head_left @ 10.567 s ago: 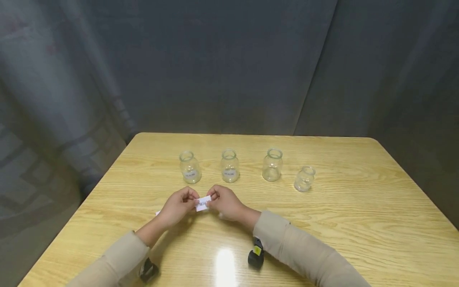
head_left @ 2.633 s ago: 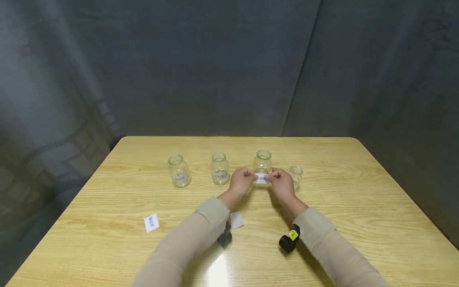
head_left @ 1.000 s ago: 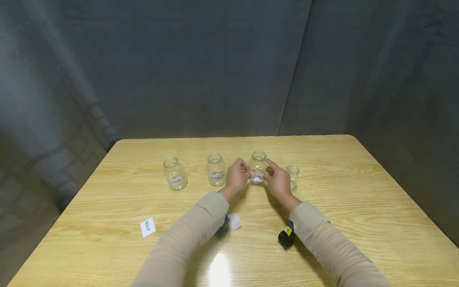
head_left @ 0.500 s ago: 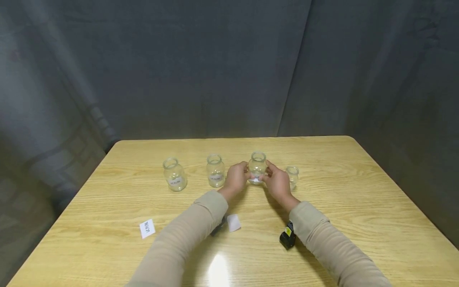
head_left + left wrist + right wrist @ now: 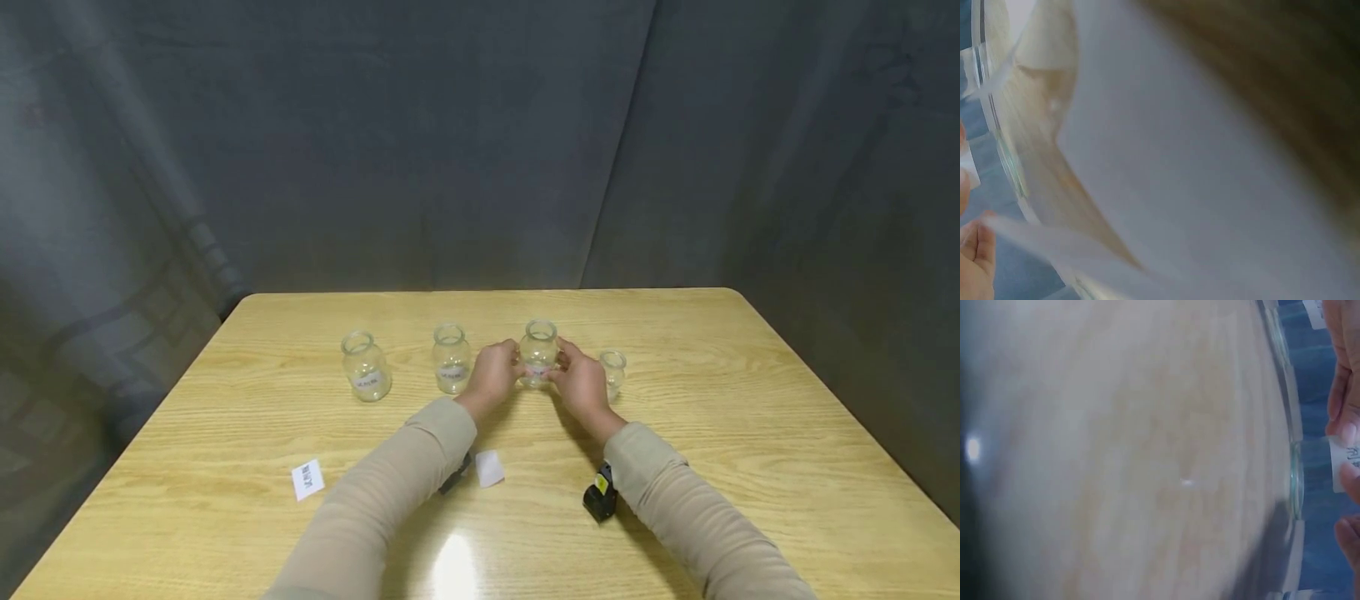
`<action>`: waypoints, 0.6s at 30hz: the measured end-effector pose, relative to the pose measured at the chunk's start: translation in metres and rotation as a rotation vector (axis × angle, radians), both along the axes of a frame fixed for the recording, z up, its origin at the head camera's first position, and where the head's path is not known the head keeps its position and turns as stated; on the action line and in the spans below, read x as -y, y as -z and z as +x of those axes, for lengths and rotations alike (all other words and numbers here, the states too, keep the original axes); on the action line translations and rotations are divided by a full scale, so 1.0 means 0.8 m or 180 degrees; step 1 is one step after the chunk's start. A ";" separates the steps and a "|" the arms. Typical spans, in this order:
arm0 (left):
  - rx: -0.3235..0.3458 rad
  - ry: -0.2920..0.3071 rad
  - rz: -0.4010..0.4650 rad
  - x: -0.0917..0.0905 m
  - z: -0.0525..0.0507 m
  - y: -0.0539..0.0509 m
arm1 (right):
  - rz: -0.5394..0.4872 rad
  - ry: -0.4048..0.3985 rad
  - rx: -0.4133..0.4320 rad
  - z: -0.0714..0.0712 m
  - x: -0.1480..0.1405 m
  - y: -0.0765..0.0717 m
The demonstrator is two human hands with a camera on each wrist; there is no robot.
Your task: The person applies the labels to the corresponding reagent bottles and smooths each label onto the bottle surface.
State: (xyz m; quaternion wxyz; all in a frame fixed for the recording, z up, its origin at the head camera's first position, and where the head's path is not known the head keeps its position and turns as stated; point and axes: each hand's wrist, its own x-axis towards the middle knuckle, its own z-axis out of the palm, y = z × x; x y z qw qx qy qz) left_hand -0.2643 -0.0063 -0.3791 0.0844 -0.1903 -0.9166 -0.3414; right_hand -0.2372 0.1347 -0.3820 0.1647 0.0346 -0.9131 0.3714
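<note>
The third glass jar (image 5: 540,332) from the left stands upright on the table between my hands. My left hand (image 5: 492,372) grips its left side, with the thumb on a white label (image 5: 537,372) across the jar's lower front. On the other side, my right hand (image 5: 583,379) has its fingers round the glass and its thumb on the same label. In the right wrist view, thumbs and the printed label (image 5: 1339,464) show at the right edge. The thumbs partly cover the label's print.
Two labelled jars (image 5: 366,367) (image 5: 452,358) stand to the left. A smaller jar (image 5: 613,371), partly behind my right hand, stands to the right. A printed white label (image 5: 307,480) lies at the front left, and a blank paper piece (image 5: 490,468) lies beside my left sleeve on the wooden table (image 5: 750,467).
Earlier both hands pinched the label above the table, then carried it right to the third jar. It now lies against the glass under my thumbs. The last second shows little motion.
</note>
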 end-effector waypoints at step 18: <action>0.0254 -0.0130 0.0121 -0.002 -0.003 -0.002 | -0.0162 -0.0138 0.0044 -0.004 -0.008 -0.004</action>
